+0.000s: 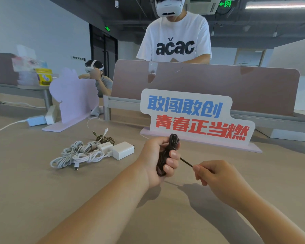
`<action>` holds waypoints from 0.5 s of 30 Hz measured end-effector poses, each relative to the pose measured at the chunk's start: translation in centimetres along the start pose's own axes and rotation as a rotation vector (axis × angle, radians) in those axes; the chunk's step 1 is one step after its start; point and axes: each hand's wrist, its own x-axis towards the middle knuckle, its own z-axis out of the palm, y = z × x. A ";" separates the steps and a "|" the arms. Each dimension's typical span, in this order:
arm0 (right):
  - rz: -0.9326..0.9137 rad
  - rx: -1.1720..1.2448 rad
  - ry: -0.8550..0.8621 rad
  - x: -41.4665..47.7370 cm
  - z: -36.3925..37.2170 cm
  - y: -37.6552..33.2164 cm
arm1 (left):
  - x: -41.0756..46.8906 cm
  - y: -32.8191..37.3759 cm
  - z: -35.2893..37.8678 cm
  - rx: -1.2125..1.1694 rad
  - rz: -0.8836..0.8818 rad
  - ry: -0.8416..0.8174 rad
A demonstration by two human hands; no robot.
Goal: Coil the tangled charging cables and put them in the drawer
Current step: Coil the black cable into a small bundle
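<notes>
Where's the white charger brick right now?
In the head view, the charger lies on the table left of centre, at the right end of the white cable pile, just left of the left hand gripping the dark cable.

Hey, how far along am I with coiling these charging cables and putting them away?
Done: nothing stowed; no drawer is in view. In hand: your left hand grips the dark cable, mostly gathered into a coil, while your right hand pinches its loose tail. Left: the white cables, their charger plug and the braided cable lie heaped on the table.
</notes>
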 end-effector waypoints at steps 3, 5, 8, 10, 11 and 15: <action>-0.020 -0.058 0.032 -0.4 0.0 -0.2 | 0.0 -0.1 -0.1 0.113 0.023 0.056; -0.103 -0.086 0.141 -0.9 -0.1 -0.7 | 0.2 -0.2 -0.2 0.213 0.046 0.101; -0.275 0.017 0.319 -1.7 0.0 -2.1 | 0.6 -0.4 -0.3 0.325 0.085 0.178; -0.314 0.104 0.303 -2.1 0.5 -2.8 | 0.9 -0.8 -0.4 0.454 0.183 0.234; -0.323 0.159 0.271 -2.2 0.8 -2.8 | 1.1 -1.1 -0.3 0.545 0.251 0.251; -0.385 0.355 0.247 -2.1 1.6 -2.4 | 1.3 -1.9 0.0 0.649 0.342 0.199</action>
